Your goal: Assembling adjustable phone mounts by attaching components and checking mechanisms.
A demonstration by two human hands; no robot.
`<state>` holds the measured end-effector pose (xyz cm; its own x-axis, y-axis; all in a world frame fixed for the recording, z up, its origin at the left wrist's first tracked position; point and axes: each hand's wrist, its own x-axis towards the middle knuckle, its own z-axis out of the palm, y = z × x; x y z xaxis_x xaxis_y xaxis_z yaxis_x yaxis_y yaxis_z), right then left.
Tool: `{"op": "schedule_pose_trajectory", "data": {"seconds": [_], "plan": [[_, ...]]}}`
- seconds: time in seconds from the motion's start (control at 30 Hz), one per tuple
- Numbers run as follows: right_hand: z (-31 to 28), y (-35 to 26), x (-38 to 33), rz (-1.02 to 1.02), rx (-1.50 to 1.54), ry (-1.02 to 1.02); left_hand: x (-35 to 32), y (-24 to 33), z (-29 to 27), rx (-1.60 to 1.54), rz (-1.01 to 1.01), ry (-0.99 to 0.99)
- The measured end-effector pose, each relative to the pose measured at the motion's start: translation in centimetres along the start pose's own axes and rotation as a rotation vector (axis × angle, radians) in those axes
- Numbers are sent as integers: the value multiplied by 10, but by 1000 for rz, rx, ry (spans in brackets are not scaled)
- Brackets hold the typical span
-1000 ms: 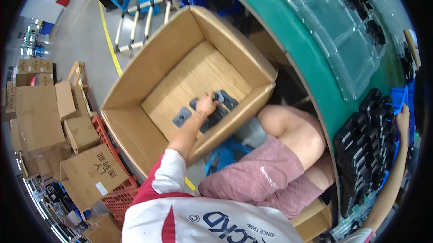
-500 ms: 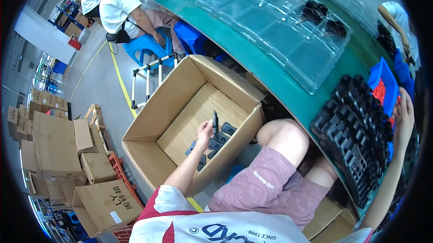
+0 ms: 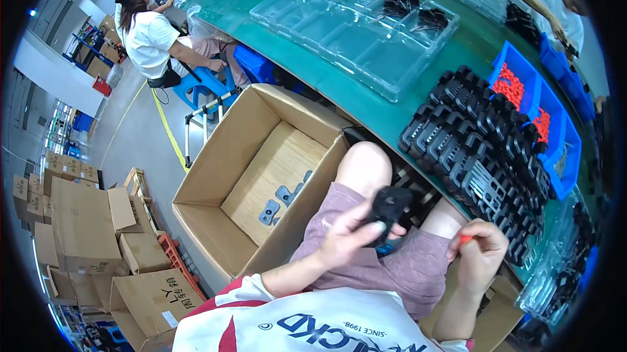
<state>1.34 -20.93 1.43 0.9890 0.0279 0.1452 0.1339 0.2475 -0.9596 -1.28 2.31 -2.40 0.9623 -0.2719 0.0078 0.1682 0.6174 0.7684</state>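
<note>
Left grip (image 3: 347,237) holds black part (image 3: 390,206) over thighs (image 3: 364,168), between carton (image 3: 225,153) and table (image 3: 230,17).

A matt black plastic sheen marks the held molded part (image 3: 392,205), while stacked black parts (image 3: 460,140) catch highlights along smooth plastic edges. A clear plastic compartment tray (image 3: 320,35) gleams on the smooth green tabletop (image 3: 241,16). Bins (image 3: 570,172) are smooth blue plastic, the carton (image 3: 219,162) matt brown cardboard, the shorts (image 3: 411,280) mauve cloth.
</note>
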Motion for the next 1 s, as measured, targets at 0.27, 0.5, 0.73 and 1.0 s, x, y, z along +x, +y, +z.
{"op": "schedule_pose_trajectory", "data": {"seconds": [0.27, 0.5, 0.73, 1.0], "plan": [[16, -4, -20, 209, 12, 132, 20, -26, 55, 697, 342, -135], [16, 6, -28, -21, 3, 198, 16, -37, 73, 691, 407, -205], [-10, 10, -31, -39, -82, 51, 16, -32, 78, 797, 288, -262], [-86, -31, -45, -74, -508, 316, 25, -67, 104, 221, -198, -67]]}}
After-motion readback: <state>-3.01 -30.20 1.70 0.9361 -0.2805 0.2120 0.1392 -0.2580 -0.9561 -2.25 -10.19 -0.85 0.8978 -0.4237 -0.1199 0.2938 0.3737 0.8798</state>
